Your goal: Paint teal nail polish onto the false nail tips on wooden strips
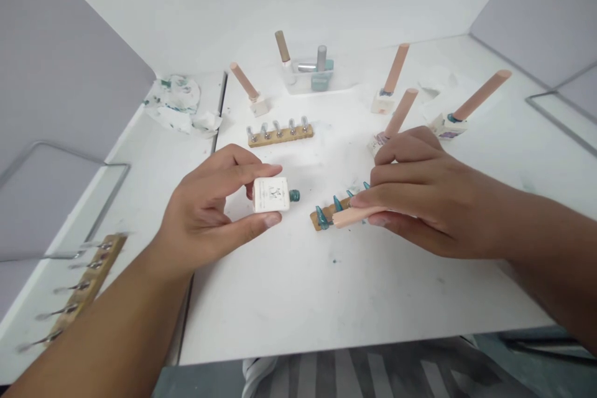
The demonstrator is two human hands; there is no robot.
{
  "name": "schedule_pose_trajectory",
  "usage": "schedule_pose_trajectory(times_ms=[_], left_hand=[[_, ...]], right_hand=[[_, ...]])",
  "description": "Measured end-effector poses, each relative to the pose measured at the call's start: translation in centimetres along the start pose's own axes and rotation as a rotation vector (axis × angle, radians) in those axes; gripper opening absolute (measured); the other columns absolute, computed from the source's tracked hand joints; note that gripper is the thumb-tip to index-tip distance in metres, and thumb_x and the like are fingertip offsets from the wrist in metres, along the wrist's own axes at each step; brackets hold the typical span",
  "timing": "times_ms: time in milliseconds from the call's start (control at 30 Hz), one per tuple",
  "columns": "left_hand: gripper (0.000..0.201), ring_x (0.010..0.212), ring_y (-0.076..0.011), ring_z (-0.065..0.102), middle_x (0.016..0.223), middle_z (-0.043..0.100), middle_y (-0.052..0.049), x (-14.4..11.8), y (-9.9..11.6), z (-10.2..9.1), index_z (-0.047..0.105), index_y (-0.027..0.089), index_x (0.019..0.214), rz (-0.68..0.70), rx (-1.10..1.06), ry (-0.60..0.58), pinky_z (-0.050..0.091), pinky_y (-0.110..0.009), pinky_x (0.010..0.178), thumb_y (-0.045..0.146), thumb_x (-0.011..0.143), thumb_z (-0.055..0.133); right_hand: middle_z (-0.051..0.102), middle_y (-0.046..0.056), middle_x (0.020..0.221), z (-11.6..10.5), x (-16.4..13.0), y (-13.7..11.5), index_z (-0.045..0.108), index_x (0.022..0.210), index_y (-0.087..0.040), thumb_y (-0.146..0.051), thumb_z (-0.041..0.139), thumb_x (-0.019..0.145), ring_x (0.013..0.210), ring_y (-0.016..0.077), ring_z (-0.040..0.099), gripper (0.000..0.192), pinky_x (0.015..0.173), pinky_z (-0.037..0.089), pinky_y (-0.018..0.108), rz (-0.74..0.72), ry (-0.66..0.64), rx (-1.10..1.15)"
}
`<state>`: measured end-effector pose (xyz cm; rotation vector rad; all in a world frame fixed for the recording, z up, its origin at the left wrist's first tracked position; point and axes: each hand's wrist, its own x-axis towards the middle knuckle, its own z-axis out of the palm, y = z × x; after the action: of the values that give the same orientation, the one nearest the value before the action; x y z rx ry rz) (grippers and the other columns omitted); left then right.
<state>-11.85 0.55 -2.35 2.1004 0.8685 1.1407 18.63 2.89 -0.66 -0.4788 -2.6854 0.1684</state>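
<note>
My left hand point(224, 199) grips a white square nail polish bottle point(271, 194) between thumb and fingers, tipped on its side. Its uncapped neck, smeared teal, points right. In my right hand point(415, 189) is a nail polish brush point(357, 216), held by its long peach cap. The cap's open end points left, with the brush tip close to a teal-painted false nail point(321, 217); I cannot tell whether they touch. That nail stands at the left end of a wooden nail stand point(317, 221). More teal nails stand along it, partly hidden by my right hand.
Behind is a second wooden stand point(280, 135) with several clear nails; another stand point(88, 286) lies at left. Peach-capped bottles point(257, 104) point(383, 101) point(450, 126) stand around the back and right. A clear tray point(303, 82) holds more bottles. Stained crumpled tissue point(180, 99) lies back left.
</note>
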Motion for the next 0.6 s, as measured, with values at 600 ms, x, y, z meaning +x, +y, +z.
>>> schedule_pose_trajectory(times_ms=[600], left_hand=[[0.053,0.082,-0.0197,0.052,0.096,0.059,-0.007,-0.05,0.06,-0.2,0.066,0.033,0.129,0.01,0.025,-0.014,0.05,-0.038,0.065,0.02,0.079,0.079]], right_hand=[[0.062,0.003,0.077,-0.23,0.01,0.0,0.063,0.096,-0.019,-0.018,0.051,0.097,0.087,0.0216,0.044,0.012,0.082,0.037,0.043,-0.001,0.063,-0.041]])
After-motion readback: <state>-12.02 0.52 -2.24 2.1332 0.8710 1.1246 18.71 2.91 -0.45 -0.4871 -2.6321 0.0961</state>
